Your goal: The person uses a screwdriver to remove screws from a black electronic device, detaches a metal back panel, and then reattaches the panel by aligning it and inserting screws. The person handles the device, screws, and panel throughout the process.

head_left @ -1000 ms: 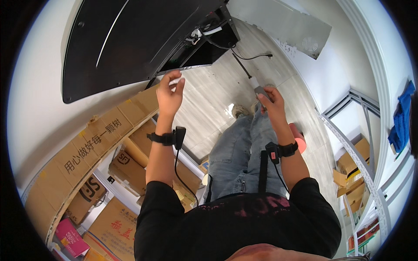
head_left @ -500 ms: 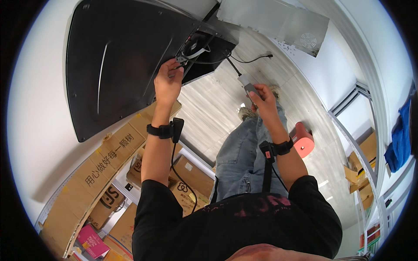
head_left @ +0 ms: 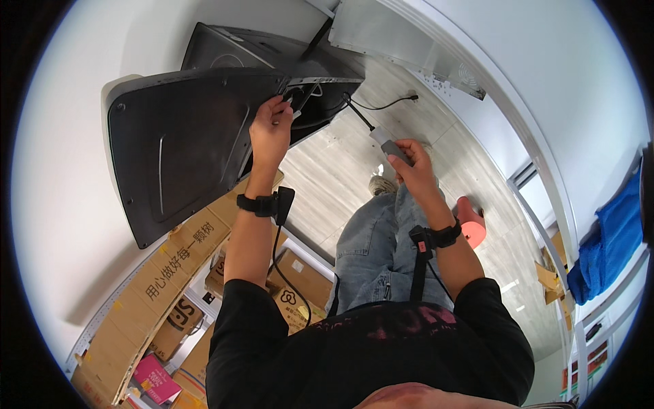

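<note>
A large black panel (head_left: 191, 136) stands swung out from a dark cabinet (head_left: 272, 51), beside a gap where wires show. My left hand (head_left: 270, 133) is at the panel's inner edge by this gap, fingers pinched around a small pale piece I cannot make out. A white cable (head_left: 317, 90) curves just beyond those fingers. Farther right, my right hand (head_left: 414, 163) is closed around the grey body of an electric screwdriver (head_left: 387, 142). Its long black shaft points up and left toward the cabinet.
A thin black cord (head_left: 385, 107) with a plug lies on the wood-look floor (head_left: 313, 170). Cardboard boxes (head_left: 300, 269) and a long cardboard sheet (head_left: 184, 262) stand at left. A red stool (head_left: 471, 221) is to the right, a blue cloth (head_left: 606, 238) farther off.
The view has shifted, so more of the cabinet's top shows and the panel looks lower. My left hand is still pinched near the wires. My right hand keeps its grip on the electric screwdriver.
</note>
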Action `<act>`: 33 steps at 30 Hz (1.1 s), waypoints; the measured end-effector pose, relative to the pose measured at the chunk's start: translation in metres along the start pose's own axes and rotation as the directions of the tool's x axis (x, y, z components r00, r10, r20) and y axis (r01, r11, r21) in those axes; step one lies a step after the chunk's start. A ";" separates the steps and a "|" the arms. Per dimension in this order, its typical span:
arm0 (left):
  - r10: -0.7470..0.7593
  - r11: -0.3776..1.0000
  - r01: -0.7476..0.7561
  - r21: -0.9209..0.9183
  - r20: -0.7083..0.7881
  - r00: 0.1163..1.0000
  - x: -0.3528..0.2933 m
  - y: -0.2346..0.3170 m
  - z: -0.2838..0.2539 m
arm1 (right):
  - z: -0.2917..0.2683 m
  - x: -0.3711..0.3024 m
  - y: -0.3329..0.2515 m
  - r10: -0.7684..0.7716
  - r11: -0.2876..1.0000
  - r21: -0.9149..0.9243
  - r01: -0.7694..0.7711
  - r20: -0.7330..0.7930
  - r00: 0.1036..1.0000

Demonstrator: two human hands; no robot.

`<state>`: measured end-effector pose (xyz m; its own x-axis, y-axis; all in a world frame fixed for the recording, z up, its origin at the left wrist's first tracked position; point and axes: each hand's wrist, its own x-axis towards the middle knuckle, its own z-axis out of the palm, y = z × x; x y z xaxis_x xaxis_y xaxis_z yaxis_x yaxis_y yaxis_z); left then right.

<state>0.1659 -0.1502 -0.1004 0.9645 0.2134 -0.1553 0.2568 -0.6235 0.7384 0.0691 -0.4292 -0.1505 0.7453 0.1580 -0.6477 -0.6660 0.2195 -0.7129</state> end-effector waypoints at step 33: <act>0.236 0.882 -0.271 -0.385 -0.135 0.962 -0.055 -0.204 0.107 | -0.067 0.094 0.107 -0.072 0.976 -0.209 0.063 -0.037 0.997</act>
<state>0.0673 -0.1149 -0.3127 0.9806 0.1596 0.1138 -0.0580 -0.3183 0.9462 0.0661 -0.4554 -0.3062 0.7897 0.1064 -0.6042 -0.6095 0.0228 -0.7925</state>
